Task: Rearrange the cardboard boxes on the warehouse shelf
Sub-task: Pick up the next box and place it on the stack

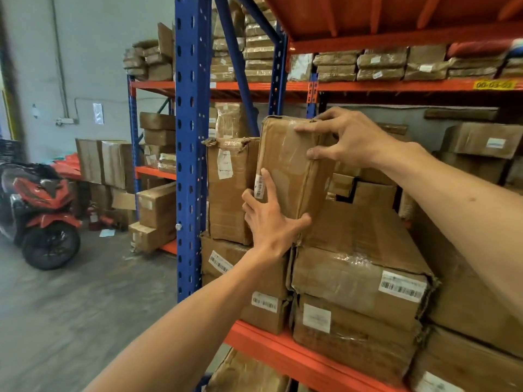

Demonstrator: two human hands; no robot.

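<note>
In the middle of the frame a tall, narrow cardboard box (291,171), wrapped in clear tape, stands upright and leans slightly to the right on top of a stack of flat boxes (356,281) on the warehouse shelf. The left hand (268,219) comes up from the lower left with its fingers spread, the palm pressed against the box's lower left edge and the thumb hooked around its bottom front corner; one finger lies beside a small barcode sticker (259,186) on the box's left side. The right hand (345,137) reaches in from the right and grips the box's upper right corner, fingers spread over the top edge and the thumb pressed on the front face.

Just to the left of the held box, touching it, stands a second upright box (229,190) with a torn top and a white label, close to the blue rack upright (192,137). The orange shelf beam (297,355) runs along the lower centre beneath the stacked boxes, which carry white barcode labels. Flat brown parcels (379,65) fill the higher shelf in the upper right. At the far left of the frame a red motorcycle (42,210) is parked on the grey floor, with further cartons (104,162) piled behind it.
</note>
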